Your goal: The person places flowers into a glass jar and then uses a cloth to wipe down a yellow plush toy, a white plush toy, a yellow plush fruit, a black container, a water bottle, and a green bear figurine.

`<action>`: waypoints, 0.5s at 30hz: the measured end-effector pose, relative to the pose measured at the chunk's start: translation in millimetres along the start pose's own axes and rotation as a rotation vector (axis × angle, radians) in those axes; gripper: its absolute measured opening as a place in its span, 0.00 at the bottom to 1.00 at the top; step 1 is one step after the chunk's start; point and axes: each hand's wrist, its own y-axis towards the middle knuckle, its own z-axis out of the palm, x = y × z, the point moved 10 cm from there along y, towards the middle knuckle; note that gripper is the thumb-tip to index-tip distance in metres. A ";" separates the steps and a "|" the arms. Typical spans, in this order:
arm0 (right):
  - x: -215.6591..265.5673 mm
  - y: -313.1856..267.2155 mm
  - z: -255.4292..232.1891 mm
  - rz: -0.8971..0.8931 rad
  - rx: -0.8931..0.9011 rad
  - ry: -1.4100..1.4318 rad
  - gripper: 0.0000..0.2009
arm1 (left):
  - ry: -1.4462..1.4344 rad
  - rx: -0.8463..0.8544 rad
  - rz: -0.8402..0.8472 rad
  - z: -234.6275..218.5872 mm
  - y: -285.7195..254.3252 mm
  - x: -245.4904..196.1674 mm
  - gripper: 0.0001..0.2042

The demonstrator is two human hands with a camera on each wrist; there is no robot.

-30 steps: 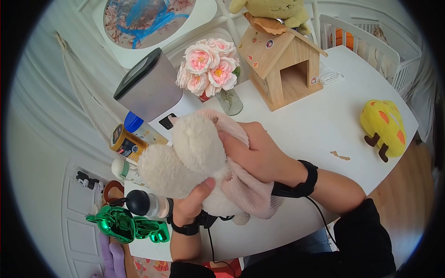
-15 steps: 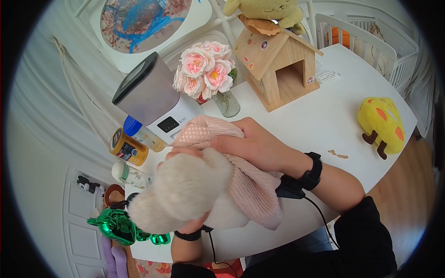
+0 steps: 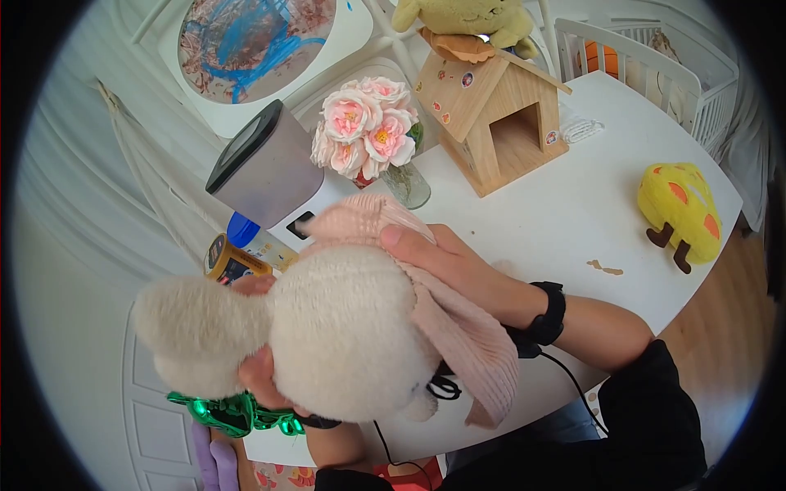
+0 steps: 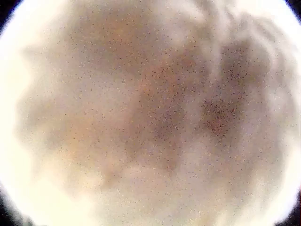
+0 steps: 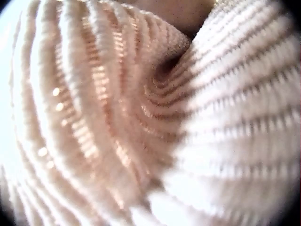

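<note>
A cream, fluffy plush toy [image 3: 348, 327] is held above the white table, one large rounded part in the middle and a smaller lobed part to the left. My left hand [image 3: 260, 378] grips the narrow place between those parts, mostly covered by fur. Pale pink ribbed cloth [image 3: 467, 335] hangs along the toy's right side, and my right hand [image 3: 442, 262] pinches its upper part, thumb on top. Blurred fur fills the left wrist view. Folds of the ribbed cloth [image 5: 84, 117] fill the right wrist view, with a little skin at the top.
Behind the toy stand a grey bin-like appliance [image 3: 270, 168], pink flowers [image 3: 364, 123] in a glass vase and a wooden house [image 3: 499, 123]. A yellow plush [image 3: 679, 213] sits at the right. Jars [image 3: 233, 260] and a shiny green figure [image 3: 221, 413] are at the left.
The plush toy has turned and swung left, bringing its large rounded part up to the camera. My left hand moved around to its narrow place; my right hand keeps hold of the pink cloth.
</note>
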 end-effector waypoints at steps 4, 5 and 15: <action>31.1 -13.3 17.5 -0.227 0.068 -0.173 0.29 | 0.808 -0.015 0.155 -20.5 -16.1 5.2 0.13; 27.1 -11.8 18.3 -0.223 0.072 -0.175 0.29 | 0.548 -0.002 0.000 -26.0 -11.9 18.6 0.08; 43.3 -41.2 75.0 -0.737 0.211 -1.113 0.24 | 0.261 0.097 -0.229 7.8 -12.2 50.6 0.28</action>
